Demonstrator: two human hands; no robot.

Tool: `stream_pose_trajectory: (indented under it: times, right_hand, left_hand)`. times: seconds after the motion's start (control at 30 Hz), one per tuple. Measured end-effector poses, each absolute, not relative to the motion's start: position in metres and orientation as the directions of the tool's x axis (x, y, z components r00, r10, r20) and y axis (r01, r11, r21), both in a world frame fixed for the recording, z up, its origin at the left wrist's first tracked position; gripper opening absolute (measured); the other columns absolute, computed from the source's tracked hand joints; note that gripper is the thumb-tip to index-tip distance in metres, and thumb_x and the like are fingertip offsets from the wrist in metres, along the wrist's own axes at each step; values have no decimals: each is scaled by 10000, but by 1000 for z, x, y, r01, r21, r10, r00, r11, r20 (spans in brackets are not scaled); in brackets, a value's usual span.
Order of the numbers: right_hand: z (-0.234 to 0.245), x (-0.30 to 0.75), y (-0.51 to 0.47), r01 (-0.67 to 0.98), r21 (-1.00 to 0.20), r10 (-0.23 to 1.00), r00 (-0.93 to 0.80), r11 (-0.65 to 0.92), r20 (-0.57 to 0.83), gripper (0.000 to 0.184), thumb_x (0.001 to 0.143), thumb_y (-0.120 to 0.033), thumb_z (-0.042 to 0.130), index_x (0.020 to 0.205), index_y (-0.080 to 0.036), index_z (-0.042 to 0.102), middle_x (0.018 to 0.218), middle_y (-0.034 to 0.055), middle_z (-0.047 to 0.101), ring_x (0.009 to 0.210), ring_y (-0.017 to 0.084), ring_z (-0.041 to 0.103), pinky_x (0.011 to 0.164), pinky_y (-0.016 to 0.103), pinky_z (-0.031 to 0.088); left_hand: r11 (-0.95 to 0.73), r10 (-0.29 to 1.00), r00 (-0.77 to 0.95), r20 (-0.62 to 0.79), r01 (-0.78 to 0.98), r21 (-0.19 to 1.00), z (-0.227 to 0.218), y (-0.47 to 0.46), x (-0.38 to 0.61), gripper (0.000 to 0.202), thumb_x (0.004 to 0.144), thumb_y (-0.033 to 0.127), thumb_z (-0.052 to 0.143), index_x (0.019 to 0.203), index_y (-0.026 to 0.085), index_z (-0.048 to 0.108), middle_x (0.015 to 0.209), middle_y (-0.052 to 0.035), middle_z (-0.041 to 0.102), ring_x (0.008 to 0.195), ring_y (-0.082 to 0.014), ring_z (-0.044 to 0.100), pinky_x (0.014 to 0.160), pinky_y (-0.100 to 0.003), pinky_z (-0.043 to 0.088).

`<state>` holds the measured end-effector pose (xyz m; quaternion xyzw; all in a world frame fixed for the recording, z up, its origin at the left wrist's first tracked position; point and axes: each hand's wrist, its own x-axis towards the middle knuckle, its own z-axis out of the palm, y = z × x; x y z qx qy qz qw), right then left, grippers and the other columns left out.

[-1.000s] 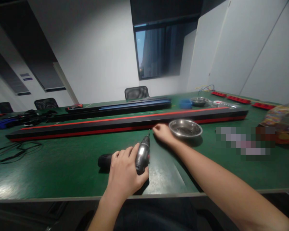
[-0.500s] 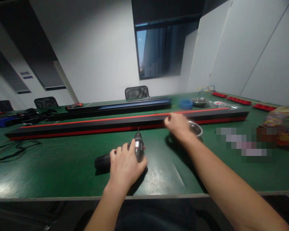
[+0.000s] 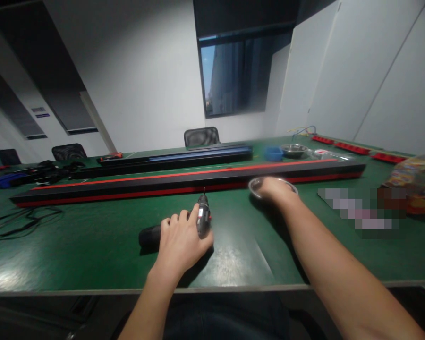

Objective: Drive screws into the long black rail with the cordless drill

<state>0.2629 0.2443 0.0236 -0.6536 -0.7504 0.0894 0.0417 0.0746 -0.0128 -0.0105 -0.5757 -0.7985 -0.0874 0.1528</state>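
A black cordless drill (image 3: 204, 218) lies on its side on the green table, its thin bit pointing away from me. My left hand (image 3: 184, 242) is wrapped over the drill from above, closed round its body and handle. To the right, my right hand (image 3: 279, 190) reaches down into a shiny metal bowl (image 3: 254, 190). The fingers of that hand are inside the bowl, hidden and blurred, and the bowl's contents cannot be made out. Just behind the drill and the bowl lies a long black bar with red stripes (image 3: 156, 182), stretching across the table.
Farther back are more long dark bars (image 3: 184, 158), a blue container (image 3: 273, 154) and a second metal bowl (image 3: 293, 150). Red strips (image 3: 350, 147) line the right side, near a colourful plastic bag (image 3: 418, 189). Black cables (image 3: 21, 219) lie at left. The table's front edge (image 3: 233, 289) is close to me.
My right hand has moved from above the striped bar, left of the bowl's far rim, down into the bowl. My left hand stays on the drill, shifted very slightly left.
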Motion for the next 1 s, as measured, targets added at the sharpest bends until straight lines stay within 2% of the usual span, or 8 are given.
stream_pose_trajectory:
  times: [0.17,0.27,0.53,0.63,0.73,0.8,0.9,1.0]
  right_hand:
    - [27,265,240,968,-186,981,-183,170,-58,333,778,-377,742,1018,-153,799,1042,217,746,958,336,722,835,411,538]
    - [26,266,240,965,-192,981,-189,177,-51,290,789,-344,733,999,-157,803,1020,209,750,963,325,725,836,392,535]
    - [20,269,249,960,-259,994,-100,107,42,496,773,-385,791,1176,-99,751,1097,262,713,1036,365,705,862,424,536]
    - [23,270,247,955,-274,993,-95,112,75,455,811,-374,766,1168,-92,748,1093,268,711,1038,376,704,857,438,535]
    - [26,262,243,928,-308,970,-160,211,181,323,884,-334,694,1097,-100,764,1065,250,726,997,347,716,842,408,529]
    - [25,249,239,862,-366,924,-257,351,282,244,925,-317,656,1025,-130,776,1028,201,748,958,296,724,848,362,519]
    - [16,223,228,661,-477,807,-385,580,447,190,957,-294,638,994,-167,774,1026,121,771,952,221,720,861,281,500]
    - [-1,199,216,499,-572,759,-442,651,478,184,964,-292,640,972,-166,773,1021,98,778,904,189,723,822,246,504]
  left_hand:
    - [293,871,-261,416,956,-13,-15,-16,77,645,895,475,562,1494,258,461,1158,-129,661,1033,-342,584,929,-476,362]
    - [238,878,-222,424,971,16,-15,-22,76,679,862,439,608,1504,275,456,1213,-121,655,1038,-336,584,957,-490,365]
    - [34,911,-74,405,994,106,-17,-37,73,789,783,399,706,1521,345,431,1319,-61,623,1153,-310,558,1066,-493,355]
    - [30,901,-81,427,992,124,-20,-37,74,758,792,400,702,1505,320,458,1321,-74,621,1169,-315,550,1085,-510,340]
    - [33,891,-87,446,991,129,-21,-37,75,719,807,403,688,1488,297,481,1330,-87,616,1170,-321,549,1088,-521,337]
    - [28,889,-84,449,991,129,-22,-37,76,710,809,407,685,1481,286,489,1339,-95,613,1173,-328,549,1087,-523,340]
    - [17,891,-73,449,992,128,-21,-37,75,699,815,406,675,1476,280,489,1352,-98,610,1188,-333,547,1084,-519,343]
    - [16,888,-73,454,992,127,-21,-38,75,688,814,395,673,1468,281,492,1354,-93,610,1194,-331,546,1083,-516,344]
